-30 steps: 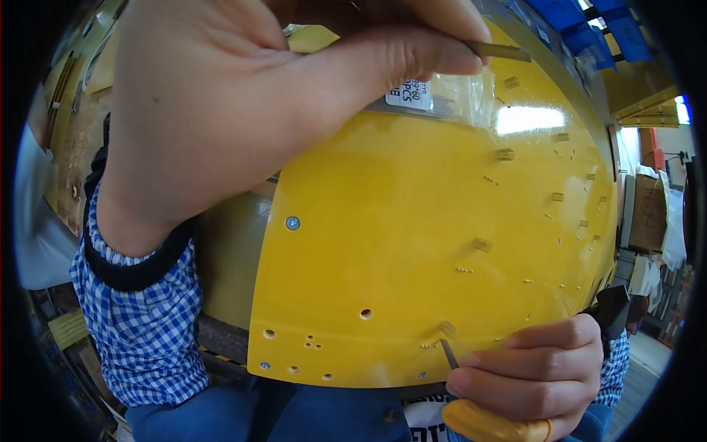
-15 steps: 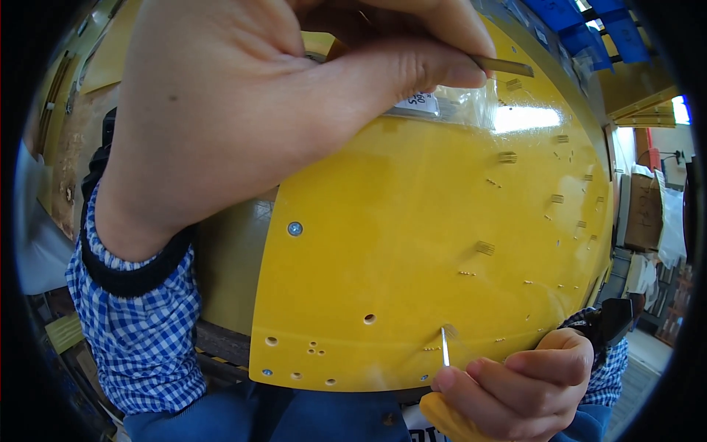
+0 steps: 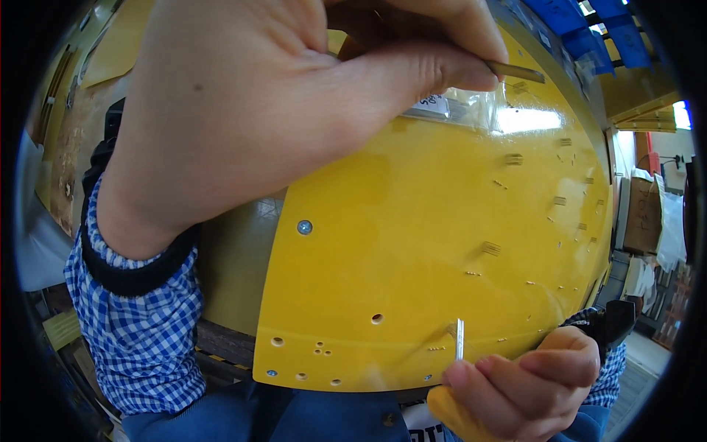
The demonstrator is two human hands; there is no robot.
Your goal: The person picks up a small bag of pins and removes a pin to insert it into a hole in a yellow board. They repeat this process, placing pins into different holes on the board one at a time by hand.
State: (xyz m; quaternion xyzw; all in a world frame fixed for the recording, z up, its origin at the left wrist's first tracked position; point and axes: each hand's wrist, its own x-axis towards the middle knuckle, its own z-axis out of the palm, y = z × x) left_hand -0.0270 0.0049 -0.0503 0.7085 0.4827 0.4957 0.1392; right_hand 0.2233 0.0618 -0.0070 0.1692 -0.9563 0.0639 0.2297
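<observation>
My left hand [image 3: 294, 110] looms large at the upper left, thumb and finger pinching a thin, flat, brass-coloured strip [image 3: 523, 72]. Its other fingers are partly cut off by the top edge. At the lower right, my right hand [image 3: 526, 383] is closed round a slim silver tool [image 3: 460, 339] whose exact kind I cannot make out. The tool points up over a glossy yellow panel [image 3: 383, 243], near a row of small holes; contact with the surface is unclear. Something yellow [image 3: 449, 409] shows under the right thumb, perhaps the tool's handle.
The curved panel carries groups of fine pins [image 3: 490, 249], larger holes [image 3: 377, 319] and screws [image 3: 305, 227]. A clear plastic bag [image 3: 464, 110] with a label lies partly behind my left hand. Blue bins [image 3: 618, 37] and a cardboard box [image 3: 643, 214] stand at the right.
The silver tool has shifted right and tilted more upright, its tip moving away from a pin group. My left hand with the strip, and the panel, sit slightly further right in view.
</observation>
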